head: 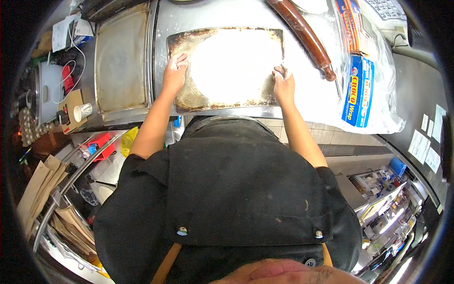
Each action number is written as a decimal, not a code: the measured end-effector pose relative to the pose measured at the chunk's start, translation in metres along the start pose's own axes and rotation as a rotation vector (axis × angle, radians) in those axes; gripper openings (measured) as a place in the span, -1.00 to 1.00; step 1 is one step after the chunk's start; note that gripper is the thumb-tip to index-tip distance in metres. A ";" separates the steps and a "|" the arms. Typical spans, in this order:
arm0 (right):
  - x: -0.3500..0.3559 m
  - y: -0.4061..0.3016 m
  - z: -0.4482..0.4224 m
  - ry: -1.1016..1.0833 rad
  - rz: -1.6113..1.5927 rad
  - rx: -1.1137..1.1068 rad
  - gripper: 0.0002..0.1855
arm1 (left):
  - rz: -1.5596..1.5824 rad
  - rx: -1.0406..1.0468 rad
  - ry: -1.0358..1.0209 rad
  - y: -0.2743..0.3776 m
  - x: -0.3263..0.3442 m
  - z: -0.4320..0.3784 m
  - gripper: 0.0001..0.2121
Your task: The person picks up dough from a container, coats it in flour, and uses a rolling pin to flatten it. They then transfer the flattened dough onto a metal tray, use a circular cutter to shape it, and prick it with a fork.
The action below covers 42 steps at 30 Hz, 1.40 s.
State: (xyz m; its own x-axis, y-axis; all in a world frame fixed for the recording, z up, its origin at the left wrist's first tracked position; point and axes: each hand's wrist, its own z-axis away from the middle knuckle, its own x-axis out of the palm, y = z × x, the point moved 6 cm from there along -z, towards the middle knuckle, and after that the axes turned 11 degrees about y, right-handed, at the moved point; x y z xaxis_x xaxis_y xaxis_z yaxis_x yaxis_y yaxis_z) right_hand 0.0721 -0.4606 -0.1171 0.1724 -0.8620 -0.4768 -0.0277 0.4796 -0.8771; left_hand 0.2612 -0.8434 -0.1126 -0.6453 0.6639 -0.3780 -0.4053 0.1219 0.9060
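Observation:
A browned metal baking sheet (220, 103) lies on the steel counter before me. On it is a large, flat, round white sheet, likely rolled dough (232, 65), washed out by glare. My left hand (176, 71) rests over the sheet's left edge, its fingers whitened as if with flour. At the right edge is my right hand (283, 83), fingers curled and likewise dusted white. Whether either hand grips the metal or the white round cannot be told. A dark brown wooden rolling pin (303, 33) lies slanted on the counter at the upper right.
Another worn metal tray (122, 64) lies to the left. A blue box of plastic wrap (358, 91) and an orange-striped box (351, 28) stand on clear plastic at the right. A paper cup (82, 112) lies tipped on cardboard at the left; paper bags (42, 188) are below.

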 end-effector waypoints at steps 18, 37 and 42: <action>0.130 -0.088 -0.034 -0.373 0.628 -0.681 -0.50 | -0.718 0.896 -0.280 0.080 0.126 0.001 -0.50; 0.071 -0.068 -0.023 -0.137 0.623 -0.356 -0.56 | -0.523 0.435 0.230 0.068 0.033 -0.022 -0.56; 0.019 -0.041 -0.025 0.060 0.314 -0.114 -0.57 | -0.262 0.179 -0.063 0.035 0.024 -0.031 -0.60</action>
State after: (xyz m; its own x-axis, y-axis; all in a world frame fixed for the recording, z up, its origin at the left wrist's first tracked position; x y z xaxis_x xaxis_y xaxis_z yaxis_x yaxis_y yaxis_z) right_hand 0.0524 -0.5008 -0.0914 0.0801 -0.6848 -0.7243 -0.1807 0.7046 -0.6862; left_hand 0.2115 -0.8456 -0.0957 -0.4908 0.6362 -0.5953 -0.4281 0.4191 0.8007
